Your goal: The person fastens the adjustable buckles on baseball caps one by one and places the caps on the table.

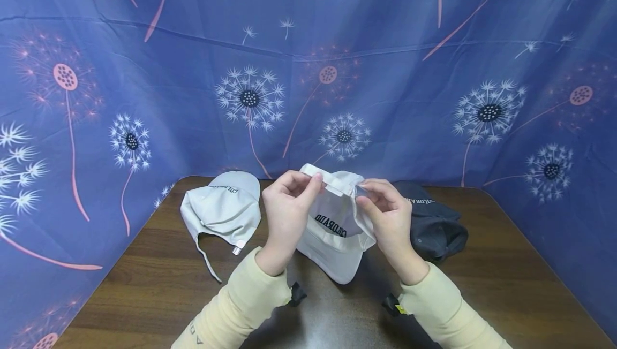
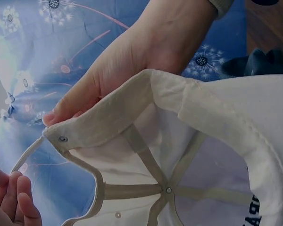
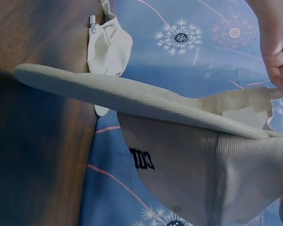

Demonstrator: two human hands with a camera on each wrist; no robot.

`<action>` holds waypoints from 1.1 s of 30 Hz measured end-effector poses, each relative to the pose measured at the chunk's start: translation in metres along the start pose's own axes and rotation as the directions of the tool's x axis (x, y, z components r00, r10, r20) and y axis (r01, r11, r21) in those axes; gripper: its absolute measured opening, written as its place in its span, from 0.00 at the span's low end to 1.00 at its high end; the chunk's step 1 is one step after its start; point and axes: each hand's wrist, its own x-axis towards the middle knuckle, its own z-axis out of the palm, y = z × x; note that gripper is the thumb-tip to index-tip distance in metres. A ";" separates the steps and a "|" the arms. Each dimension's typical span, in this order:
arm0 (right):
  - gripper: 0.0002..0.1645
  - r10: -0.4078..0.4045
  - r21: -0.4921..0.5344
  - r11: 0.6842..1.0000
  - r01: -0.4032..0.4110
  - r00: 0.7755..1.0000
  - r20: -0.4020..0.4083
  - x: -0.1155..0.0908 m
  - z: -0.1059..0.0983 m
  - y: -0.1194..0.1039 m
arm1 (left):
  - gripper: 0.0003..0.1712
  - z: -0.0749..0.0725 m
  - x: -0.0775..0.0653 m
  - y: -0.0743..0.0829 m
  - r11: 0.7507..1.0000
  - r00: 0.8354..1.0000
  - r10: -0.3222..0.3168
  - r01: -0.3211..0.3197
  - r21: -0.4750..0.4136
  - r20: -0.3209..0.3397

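A white cap (image 1: 332, 255) hangs between both hands, its brim low and the inside of its crown toward me. Dark COLORADO lettering shows through the fabric, reversed. My left hand (image 1: 288, 210) pinches the back band at one end of the opening, thumb along its edge. My right hand (image 1: 391, 218) pinches the narrow strap on the other side. In the left wrist view, a small metal snap (image 2: 62, 139) sits near the band's end beside the left thumb, and the thin strap (image 2: 27, 154) runs from there to the right fingers. The brim (image 3: 132, 96) crosses the right wrist view.
A second white cap (image 1: 224, 210), its strap hanging loose with a metal buckle (image 1: 236, 250), lies on the brown wooden table (image 1: 144, 285) at left. Dark caps (image 1: 436, 231) lie behind the right hand. A blue dandelion-print cloth (image 1: 299, 97) hangs around the table.
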 end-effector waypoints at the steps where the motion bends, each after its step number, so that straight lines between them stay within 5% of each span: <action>1: 0.11 -0.005 -0.008 1.000 0.005 1.000 -0.004 0.000 0.000 0.000 | 0.11 0.001 0.000 0.000 1.000 1.000 -0.003 0.003 -0.009 -0.004; 18: 0.12 -0.049 -0.087 0.995 0.044 0.997 -0.056 -0.002 0.005 -0.001 | 0.13 0.007 -0.005 -0.006 1.000 0.999 -0.019 0.018 -0.024 -0.034; 33: 0.13 -0.064 -0.066 0.996 0.063 0.998 -0.012 -0.002 0.008 0.000 | 0.10 0.006 -0.006 -0.006 0.999 0.999 -0.035 0.034 -0.027 -0.036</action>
